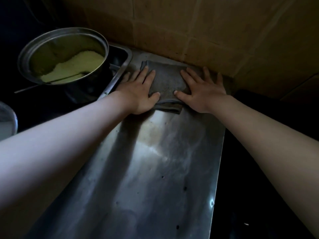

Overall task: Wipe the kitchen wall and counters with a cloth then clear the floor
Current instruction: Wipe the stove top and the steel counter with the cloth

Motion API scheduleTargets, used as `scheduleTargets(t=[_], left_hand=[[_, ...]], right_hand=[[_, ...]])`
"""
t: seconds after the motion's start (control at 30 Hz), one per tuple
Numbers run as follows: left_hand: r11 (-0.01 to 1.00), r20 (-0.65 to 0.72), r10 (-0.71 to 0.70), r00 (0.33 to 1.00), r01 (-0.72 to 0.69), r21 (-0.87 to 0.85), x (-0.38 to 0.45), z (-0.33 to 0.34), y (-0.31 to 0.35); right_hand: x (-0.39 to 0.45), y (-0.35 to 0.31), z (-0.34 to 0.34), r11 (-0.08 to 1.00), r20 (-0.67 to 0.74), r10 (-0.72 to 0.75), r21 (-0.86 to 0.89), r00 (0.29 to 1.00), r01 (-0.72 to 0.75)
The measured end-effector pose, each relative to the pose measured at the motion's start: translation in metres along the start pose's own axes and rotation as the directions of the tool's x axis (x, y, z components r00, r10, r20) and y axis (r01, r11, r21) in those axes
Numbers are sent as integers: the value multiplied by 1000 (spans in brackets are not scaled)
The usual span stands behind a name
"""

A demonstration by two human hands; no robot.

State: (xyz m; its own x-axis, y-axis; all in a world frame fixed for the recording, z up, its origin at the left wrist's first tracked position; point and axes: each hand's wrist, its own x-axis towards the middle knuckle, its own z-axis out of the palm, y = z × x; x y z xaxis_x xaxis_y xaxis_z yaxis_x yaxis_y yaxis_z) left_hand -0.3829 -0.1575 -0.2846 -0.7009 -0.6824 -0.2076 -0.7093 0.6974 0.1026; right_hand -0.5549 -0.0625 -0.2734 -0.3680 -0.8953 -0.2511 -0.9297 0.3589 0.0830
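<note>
Cloth (166, 82) lies folded on the steel counter (155, 169), against the tiled wall (189, 28), right of the pot (63, 56). Your left hand (138, 90) and right hand (203, 90) press it flat-fingered, gripping nothing. You're counter-wiping, I judge; next drag it away from the wall. No writing is readable.

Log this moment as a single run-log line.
step: wiping counter | left hand, right hand: flat on folded cloth | place: by wall | pot: in sink
</note>
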Motion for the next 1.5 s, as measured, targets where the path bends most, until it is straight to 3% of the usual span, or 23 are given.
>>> scheduleTargets(t=[0.7, 1.5], left_hand=[[986, 65, 144, 987, -148, 71, 14, -5, 47], [980, 33, 188, 982, -190, 58, -72, 21, 48]], right_hand=[[-40, 38, 8, 983, 44, 185, 8, 982, -185], [-130, -12, 30, 968, 35, 249, 27, 968, -250]])
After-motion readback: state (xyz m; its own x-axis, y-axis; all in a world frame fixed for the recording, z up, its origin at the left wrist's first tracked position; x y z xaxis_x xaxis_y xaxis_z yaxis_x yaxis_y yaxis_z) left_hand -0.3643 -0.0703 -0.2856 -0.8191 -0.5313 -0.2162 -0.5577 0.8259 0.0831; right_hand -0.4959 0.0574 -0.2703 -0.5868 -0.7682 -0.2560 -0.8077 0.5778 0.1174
